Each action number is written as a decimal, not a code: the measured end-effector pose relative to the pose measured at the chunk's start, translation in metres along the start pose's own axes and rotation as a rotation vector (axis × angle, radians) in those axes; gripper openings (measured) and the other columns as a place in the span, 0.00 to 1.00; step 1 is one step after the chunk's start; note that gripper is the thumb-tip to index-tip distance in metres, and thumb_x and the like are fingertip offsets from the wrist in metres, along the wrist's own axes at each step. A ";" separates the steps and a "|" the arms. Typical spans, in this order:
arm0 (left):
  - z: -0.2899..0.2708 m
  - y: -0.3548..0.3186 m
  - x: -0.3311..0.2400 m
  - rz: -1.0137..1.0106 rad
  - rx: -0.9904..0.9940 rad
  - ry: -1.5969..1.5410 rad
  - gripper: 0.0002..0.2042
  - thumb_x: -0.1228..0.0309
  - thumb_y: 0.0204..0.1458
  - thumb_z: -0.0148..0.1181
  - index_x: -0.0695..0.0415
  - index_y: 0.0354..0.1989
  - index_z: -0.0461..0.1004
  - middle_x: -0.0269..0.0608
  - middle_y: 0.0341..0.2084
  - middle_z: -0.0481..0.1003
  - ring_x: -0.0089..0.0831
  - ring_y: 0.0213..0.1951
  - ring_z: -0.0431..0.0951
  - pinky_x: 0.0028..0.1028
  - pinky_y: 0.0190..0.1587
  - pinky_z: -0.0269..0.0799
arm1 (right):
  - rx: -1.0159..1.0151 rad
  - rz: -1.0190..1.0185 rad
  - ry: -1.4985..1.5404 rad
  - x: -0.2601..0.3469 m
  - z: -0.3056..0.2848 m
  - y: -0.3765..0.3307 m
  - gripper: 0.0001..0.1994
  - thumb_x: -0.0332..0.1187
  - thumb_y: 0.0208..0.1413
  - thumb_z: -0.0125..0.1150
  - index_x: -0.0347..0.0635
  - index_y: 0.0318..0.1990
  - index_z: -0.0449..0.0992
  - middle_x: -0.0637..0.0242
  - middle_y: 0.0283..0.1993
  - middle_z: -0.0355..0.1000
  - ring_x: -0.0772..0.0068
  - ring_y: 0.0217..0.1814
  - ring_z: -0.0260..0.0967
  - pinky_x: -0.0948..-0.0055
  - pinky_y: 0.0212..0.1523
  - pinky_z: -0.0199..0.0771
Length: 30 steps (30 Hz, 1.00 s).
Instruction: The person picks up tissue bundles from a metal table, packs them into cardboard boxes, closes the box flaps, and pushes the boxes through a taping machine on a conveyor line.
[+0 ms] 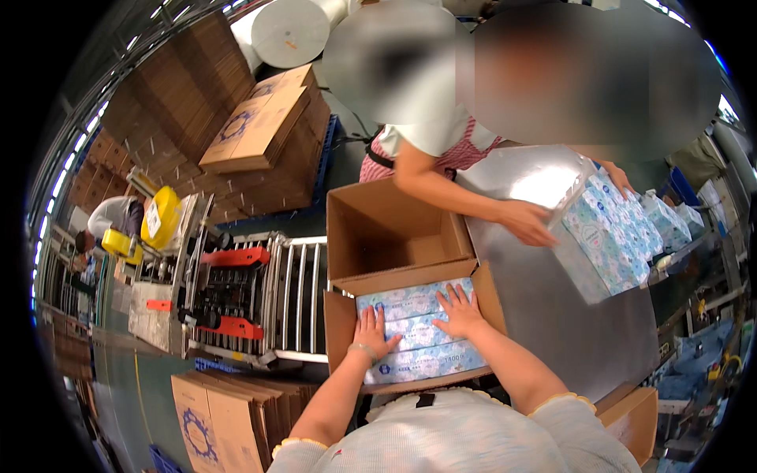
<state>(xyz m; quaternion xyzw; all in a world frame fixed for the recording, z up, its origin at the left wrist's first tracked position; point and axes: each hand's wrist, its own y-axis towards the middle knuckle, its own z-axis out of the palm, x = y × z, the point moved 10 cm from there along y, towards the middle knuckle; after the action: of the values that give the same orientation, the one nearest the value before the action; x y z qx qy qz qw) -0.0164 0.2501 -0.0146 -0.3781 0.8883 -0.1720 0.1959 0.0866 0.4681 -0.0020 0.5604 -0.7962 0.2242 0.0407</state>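
Note:
Three blue-and-white floral tissue packs (422,363) lie side by side as the top layer inside a cardboard carton (495,303) right in front of me. My left hand (374,337) rests on the packs near the carton's left wall, fingers spread. My right hand (459,315) lies flat on them at the right side, fingers also apart. Neither hand grips anything. What lies under the top packs is hidden. Just beyond stands a second open carton (394,236) with a dark inside; no packs show in it.
Across from me, a co-worker's hands (527,223) are by a block of similar packs (611,236) on the metal table (552,331). At left are a roller conveyor (300,296) and a taping machine with red guides (236,327). Flattened cartons (229,418) and stacked cartons (260,126) stand around.

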 end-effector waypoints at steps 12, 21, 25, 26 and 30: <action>-0.084 -0.142 0.097 -0.510 -0.319 -0.632 0.23 0.65 0.50 0.67 0.62 0.53 0.75 0.54 0.40 0.80 0.52 0.46 0.80 0.44 0.53 0.74 | -0.176 0.525 0.685 -0.089 -0.038 -0.136 0.16 0.31 0.59 0.59 0.35 0.54 0.75 0.47 0.49 0.77 0.42 0.55 0.73 0.55 0.55 0.73; -0.073 -0.129 0.252 -0.195 -0.318 -0.516 0.17 0.63 0.53 0.66 0.59 0.48 0.79 0.55 0.39 0.81 0.54 0.44 0.80 0.42 0.48 0.76 | -0.133 0.448 0.534 0.056 0.002 -0.094 0.16 0.28 0.60 0.55 0.36 0.55 0.74 0.44 0.45 0.78 0.41 0.52 0.76 0.55 0.53 0.75; -0.115 -0.151 0.352 -0.323 -0.325 -0.355 0.18 0.64 0.54 0.65 0.61 0.49 0.78 0.53 0.43 0.81 0.51 0.47 0.80 0.41 0.51 0.75 | -0.096 0.316 1.020 0.178 0.056 -0.059 0.26 0.31 0.60 0.57 0.32 0.65 0.64 0.41 0.58 0.73 0.45 0.60 0.72 0.59 0.62 0.70; -0.101 -0.151 0.376 -0.304 -0.321 -0.375 0.26 0.60 0.56 0.66 0.64 0.57 0.71 0.59 0.52 0.76 0.49 0.54 0.77 0.40 0.54 0.72 | -0.160 0.174 1.006 0.230 0.046 -0.043 0.32 0.33 0.61 0.58 0.32 0.69 0.56 0.39 0.66 0.62 0.45 0.69 0.62 0.58 0.68 0.62; -0.067 -0.152 0.342 0.098 0.240 -0.509 0.56 0.39 0.47 0.69 0.72 0.70 0.46 0.72 0.65 0.55 0.53 0.65 0.65 0.38 0.65 0.63 | -0.033 -0.141 0.531 0.353 0.067 0.008 0.50 0.54 0.60 0.60 0.36 0.77 0.37 0.42 0.81 0.30 0.46 0.84 0.26 0.38 0.76 0.34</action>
<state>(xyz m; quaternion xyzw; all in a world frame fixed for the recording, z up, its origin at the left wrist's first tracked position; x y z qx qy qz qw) -0.1744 -0.0913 0.0373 -0.3398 0.8011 -0.1658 0.4640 -0.0382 0.1347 0.0474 0.5352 -0.7205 0.3467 0.2726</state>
